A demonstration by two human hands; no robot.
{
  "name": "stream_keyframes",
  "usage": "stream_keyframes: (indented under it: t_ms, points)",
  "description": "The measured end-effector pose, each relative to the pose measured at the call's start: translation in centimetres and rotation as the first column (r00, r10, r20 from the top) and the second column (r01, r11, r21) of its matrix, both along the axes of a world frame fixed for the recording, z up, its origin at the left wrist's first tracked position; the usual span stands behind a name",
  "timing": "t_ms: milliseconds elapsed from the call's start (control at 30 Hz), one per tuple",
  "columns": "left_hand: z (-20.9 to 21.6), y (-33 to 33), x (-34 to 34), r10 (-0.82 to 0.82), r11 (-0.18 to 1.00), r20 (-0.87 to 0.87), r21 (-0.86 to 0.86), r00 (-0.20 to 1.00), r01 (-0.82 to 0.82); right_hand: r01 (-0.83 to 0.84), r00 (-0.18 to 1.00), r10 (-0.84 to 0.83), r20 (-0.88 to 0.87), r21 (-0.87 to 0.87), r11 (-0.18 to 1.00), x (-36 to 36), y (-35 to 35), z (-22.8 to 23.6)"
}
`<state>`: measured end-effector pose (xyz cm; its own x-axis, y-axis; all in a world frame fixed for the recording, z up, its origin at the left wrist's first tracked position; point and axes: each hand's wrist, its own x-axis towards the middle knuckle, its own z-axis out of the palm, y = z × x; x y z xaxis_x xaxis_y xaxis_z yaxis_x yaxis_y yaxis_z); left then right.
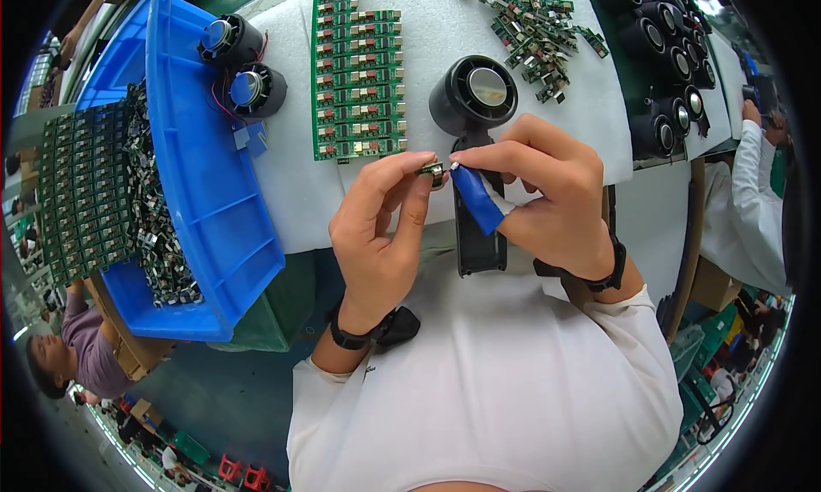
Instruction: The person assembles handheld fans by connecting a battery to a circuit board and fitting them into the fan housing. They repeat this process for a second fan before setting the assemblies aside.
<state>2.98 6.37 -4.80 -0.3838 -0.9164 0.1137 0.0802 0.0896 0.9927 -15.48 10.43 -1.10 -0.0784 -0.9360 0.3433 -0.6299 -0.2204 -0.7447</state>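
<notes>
A small green circuit board is pinched between the thumb and fingers of my left hand. Right beside it, my right hand pinches a tiny white connector against the board's edge; whether the two are joined I cannot tell. A blue covering with a white edge wraps my right thumb. Beneath my hands lies a black handheld fan body, its round head with a silver disc pointing away from me and its long handle toward me.
A panel of joined green boards lies at the far left of the white foam sheet. Loose boards are heaped at far right. A blue bin holds more boards, beside two black fan heads. Several black fan bodies stand right.
</notes>
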Motion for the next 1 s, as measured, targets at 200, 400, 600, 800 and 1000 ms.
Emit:
stream_keyframes:
  t_ms: [200,400,600,800,1000]
  points:
    - [0.7,0.1,-0.1,0.005,1.000,0.026,0.017,1.000,-0.005,-0.082,0.969,0.030,-0.245,-0.204,0.976,-0.4,-1.3,-0.7]
    - [0.0,0.0,0.0,0.011,0.999,0.002,0.041,1.000,-0.012,-0.111,0.957,0.047,-0.288,-0.212,0.971,0.0,-1.6,-0.7]
    - [-0.4,0.0,-0.2,0.050,0.999,-0.012,0.019,0.999,-0.049,0.025,0.991,-0.053,-0.123,-0.214,0.977,0.8,-1.2,-1.3]
    - [-0.4,-0.2,-0.5,0.052,0.998,-0.049,-0.028,0.997,-0.053,-0.003,0.997,-0.006,-0.074,-0.119,0.993,0.2,-1.2,-0.5]
    - [-0.5,-0.3,-0.6,0.067,0.983,-0.006,-0.171,0.998,-0.067,-0.183,0.967,0.171,-0.191,-0.050,0.982,-1.0,-1.8,0.7]
